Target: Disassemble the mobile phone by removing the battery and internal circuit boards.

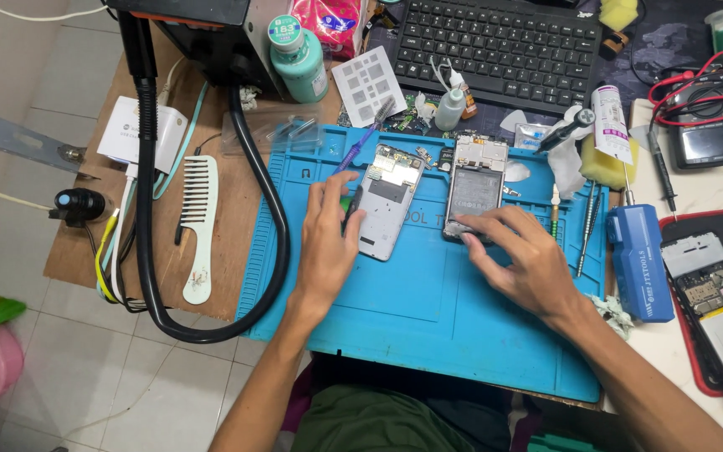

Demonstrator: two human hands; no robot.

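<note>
— While both hands sit on the blue work mat (428, 310), what is each one touching?

— Right hand (522, 261) lies palm down, fingers spread and curled over the bottom edge of the opened phone body (475, 186), which lies flat on the mat with its battery side up. Fingertips press on the lower end; nothing is clamped, it is a resting touch.

— And the left?

— Left hand (328, 243) is flat too, wrist low, forearm coming up from the bottom of the view. Its fingers are loosely together beside the grey back cover (387, 205), touching that cover's left edge. A dark slim tool (351, 209) sits between thumb and forefinger; whether it is firmly pinched I cannot tell.

— How do the two phone parts lie?

— Side by side, just apart, cover to the left and tilted a little, body to the right and nearly square to the mat.

— Anything near?

— A purple-handled brush (366, 134) above the cover, a white comb (198, 226) left of the mat, a blue tool case (639, 259) on the right.
</note>
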